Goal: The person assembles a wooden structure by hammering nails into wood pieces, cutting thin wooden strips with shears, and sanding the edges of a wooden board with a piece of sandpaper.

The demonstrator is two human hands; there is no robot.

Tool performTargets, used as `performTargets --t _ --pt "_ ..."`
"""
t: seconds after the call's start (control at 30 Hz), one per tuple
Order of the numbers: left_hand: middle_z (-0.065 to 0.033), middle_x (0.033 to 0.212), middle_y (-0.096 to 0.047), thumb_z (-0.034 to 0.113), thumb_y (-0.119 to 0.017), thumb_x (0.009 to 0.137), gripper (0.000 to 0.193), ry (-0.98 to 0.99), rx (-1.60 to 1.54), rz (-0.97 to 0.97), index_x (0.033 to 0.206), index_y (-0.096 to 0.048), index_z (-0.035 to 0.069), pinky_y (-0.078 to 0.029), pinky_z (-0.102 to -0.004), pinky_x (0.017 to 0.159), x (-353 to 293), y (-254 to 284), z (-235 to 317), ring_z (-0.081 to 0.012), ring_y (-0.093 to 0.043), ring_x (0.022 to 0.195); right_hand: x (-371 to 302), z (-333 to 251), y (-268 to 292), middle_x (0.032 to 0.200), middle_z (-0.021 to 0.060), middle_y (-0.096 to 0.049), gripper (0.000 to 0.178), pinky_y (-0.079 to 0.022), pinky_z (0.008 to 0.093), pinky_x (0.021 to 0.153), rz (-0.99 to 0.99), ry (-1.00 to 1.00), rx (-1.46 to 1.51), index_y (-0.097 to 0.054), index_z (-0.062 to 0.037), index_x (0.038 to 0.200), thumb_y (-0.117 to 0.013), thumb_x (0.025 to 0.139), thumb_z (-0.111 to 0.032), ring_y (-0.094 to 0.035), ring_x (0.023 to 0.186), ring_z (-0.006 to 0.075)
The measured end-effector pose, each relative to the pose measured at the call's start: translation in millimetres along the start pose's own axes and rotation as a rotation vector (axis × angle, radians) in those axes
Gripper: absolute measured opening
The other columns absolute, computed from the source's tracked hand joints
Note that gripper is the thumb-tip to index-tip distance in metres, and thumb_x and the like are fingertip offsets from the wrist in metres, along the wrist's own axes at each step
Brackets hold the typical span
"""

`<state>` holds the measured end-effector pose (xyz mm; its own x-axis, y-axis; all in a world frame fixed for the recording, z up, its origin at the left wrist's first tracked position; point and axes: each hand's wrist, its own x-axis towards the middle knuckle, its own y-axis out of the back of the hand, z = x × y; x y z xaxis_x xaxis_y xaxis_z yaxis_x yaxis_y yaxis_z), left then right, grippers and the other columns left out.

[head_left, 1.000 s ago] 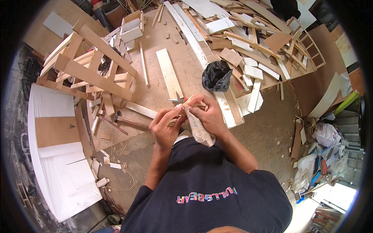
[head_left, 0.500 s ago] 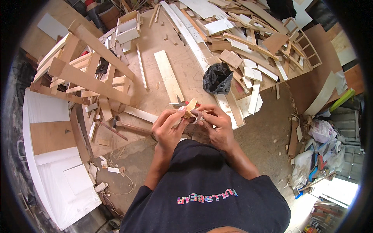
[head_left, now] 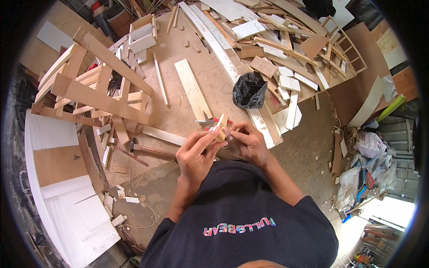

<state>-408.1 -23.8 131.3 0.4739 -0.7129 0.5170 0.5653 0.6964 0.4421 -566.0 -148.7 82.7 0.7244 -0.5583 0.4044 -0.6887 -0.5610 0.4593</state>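
My left hand (head_left: pixel 196 151) is closed around a small block of light wood (head_left: pixel 222 124), holding it up over the near edge of the table. Against the block's right side, my right hand (head_left: pixel 251 144) pinches a small brownish strip (head_left: pixel 228 133) that looks like sandpaper; the fingers partly hide it. Just beyond the hands lies a red-handled hand tool (head_left: pixel 206 120), partly covered by the block. A pale wooden board (head_left: pixel 190 85) stretches away from there, with a notch cut in its near end.
A wooden frame (head_left: pixel 103 96) stands at left, near a hammer (head_left: pixel 152 148). Right of the board sits a black plastic bag (head_left: pixel 249 90). Wood offcuts (head_left: pixel 286 40) pile up at the far right. A white panel (head_left: pixel 67 192) leans at the left.
The block has turned more upright and shifted slightly right in my left hand. My right fingers have drawn in around the brownish strip, which shows less now.
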Motion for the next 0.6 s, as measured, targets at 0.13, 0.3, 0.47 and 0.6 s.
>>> performTargets --t 0.13,0.3,0.47,0.6 --pt "-0.0147 0.103 -0.077 0.007 -0.086 0.084 0.032 -0.031 -0.011 -0.034 0.115 -0.079 0.004 -0.061 -0.0353 0.077 2.9 3.0 4.3 -0.0289 -0.076 0.091 6.1 -20.6 3.6 0.108 0.0095 -0.07 0.032 -0.058 0.032 0.079 0.115 0.092 0.071 -0.08 -0.0048 0.117 -0.076 0.087 0.003 -0.072 0.089 0.0217" --pt "-0.0149 0.105 -0.076 0.005 -0.083 0.088 0.028 0.038 -0.06 -0.035 0.115 -0.078 0.003 -0.061 -0.0337 0.077 0.5 4.5 3.7 -0.0256 -0.076 0.091 -0.5 -14.1 -1.3 0.109 0.0097 -0.069 0.035 -0.057 0.0299 0.08 0.115 0.122 0.051 -0.08 -0.0054 0.116 -0.076 0.084 0.007 -0.072 0.09 0.0214" --pt "-0.0125 0.106 -0.074 -0.004 -0.082 0.087 0.028 0.206 -0.206 -0.031 0.114 -0.078 -0.001 -0.062 -0.0281 0.078 3.0 3.7 3.2 -0.0161 -0.074 0.092 -0.2 -7.6 -9.4 0.11 0.0075 -0.07 0.048 -0.059 0.0332 0.087 0.11 -0.017 0.1 -0.079 -0.0129 0.125 -0.083 0.079 -0.001 -0.072 0.102 0.0225" --pt "-0.0111 0.108 -0.071 -0.008 -0.08 0.087 0.028 0.325 -0.344 -0.035 0.115 -0.077 -0.003 -0.062 -0.0264 0.082 0.7 4.6 2.3 -0.015 -0.073 0.095 -7.1 -18.8 -6.4 0.111 0.008 -0.068 0.041 -0.058 0.0322 0.083 0.104 0.075 0.128 -0.079 -0.0107 0.124 -0.079 0.085 -0.002 -0.071 0.098 0.0222"
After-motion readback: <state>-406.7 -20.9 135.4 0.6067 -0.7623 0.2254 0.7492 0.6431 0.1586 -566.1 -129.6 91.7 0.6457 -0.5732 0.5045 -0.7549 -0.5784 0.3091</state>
